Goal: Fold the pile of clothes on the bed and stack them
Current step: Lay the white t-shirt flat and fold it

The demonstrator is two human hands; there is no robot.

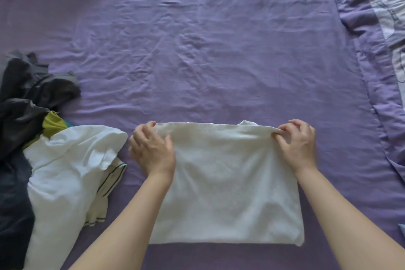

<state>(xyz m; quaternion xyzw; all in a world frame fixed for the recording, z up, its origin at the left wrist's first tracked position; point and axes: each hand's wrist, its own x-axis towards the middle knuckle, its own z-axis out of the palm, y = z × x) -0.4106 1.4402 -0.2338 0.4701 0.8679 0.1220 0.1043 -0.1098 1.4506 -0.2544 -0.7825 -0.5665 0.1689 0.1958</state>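
The white garment (228,186) lies folded on the near part of the purple bed (197,50); left hand (153,149) and right hand (298,144) pinch its far corners, with the unfolded pile (43,149) at left

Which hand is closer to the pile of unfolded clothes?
Left. The left hand grips the white garment's far left corner, just right of the pile. The right hand pinches the far right corner, the garment's whole width away.

Open sheet (197,50) ahead; clothes pile (43,149) left.
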